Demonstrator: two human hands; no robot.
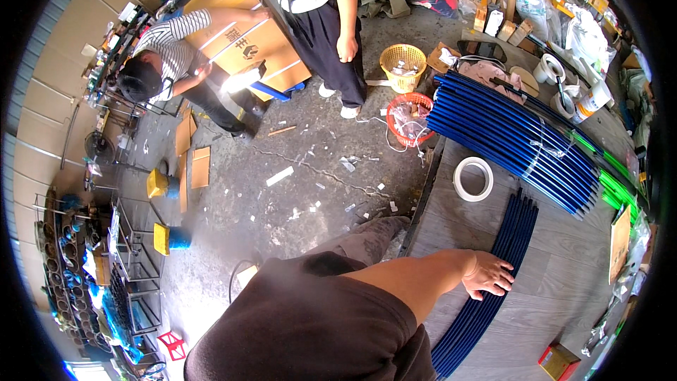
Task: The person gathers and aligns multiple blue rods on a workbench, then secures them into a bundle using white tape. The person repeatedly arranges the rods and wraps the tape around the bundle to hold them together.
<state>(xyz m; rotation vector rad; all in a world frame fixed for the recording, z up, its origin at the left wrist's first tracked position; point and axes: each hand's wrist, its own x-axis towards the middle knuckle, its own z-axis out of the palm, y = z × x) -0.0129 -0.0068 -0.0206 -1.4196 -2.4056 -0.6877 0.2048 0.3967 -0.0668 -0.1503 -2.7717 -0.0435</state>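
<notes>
Your right hand is out of view. The lower edge cuts off the smaller blue rod bundle (518, 220), lying on the grey table (564, 275) near the tape roll (473, 197). Dark printing marks the carton (275, 55). Your left hand (488, 274) rests palm-down across the bundle, hiding part, fingers slightly spread, unclosed.

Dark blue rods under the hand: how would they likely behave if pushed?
The dark blue rods are probably stiff, since they lie in even, parallel lines; their curve may be lens bend. They may roll or slide apart, being slender with no tie showing. Their smooth look suggests some slipperiness under the left hand.
</notes>
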